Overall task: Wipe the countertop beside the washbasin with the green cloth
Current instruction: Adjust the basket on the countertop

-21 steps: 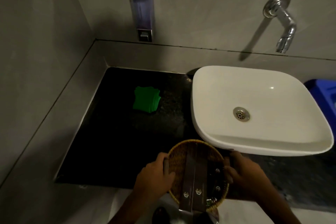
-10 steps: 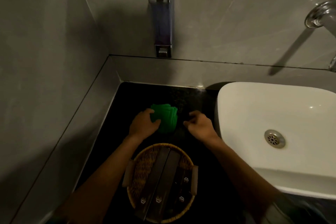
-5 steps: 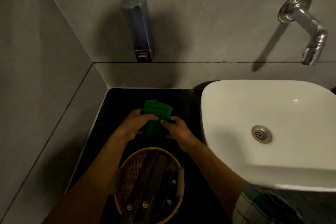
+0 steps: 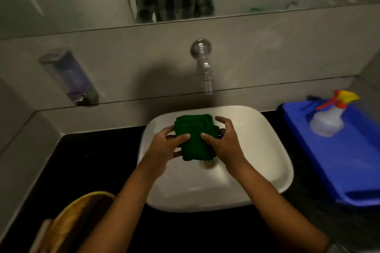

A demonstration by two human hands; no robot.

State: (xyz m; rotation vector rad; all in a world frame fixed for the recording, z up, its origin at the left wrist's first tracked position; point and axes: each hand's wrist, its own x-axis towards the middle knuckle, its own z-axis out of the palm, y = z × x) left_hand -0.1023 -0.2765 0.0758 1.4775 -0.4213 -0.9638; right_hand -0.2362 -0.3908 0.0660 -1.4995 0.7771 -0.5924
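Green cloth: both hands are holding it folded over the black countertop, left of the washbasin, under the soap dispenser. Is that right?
Not quite. The head view shows the left hand and right hand holding the folded green cloth over the white washbasin, below the tap, not over the black countertop under the soap dispenser.

green cloth (image 4: 195, 138): dark green, folded into a thick stack | pinched in my fingers (image 4: 186, 136) from both sides, over the white washbasin (image 4: 255, 129) | table (image 4: 92, 160): black, left of washbasin
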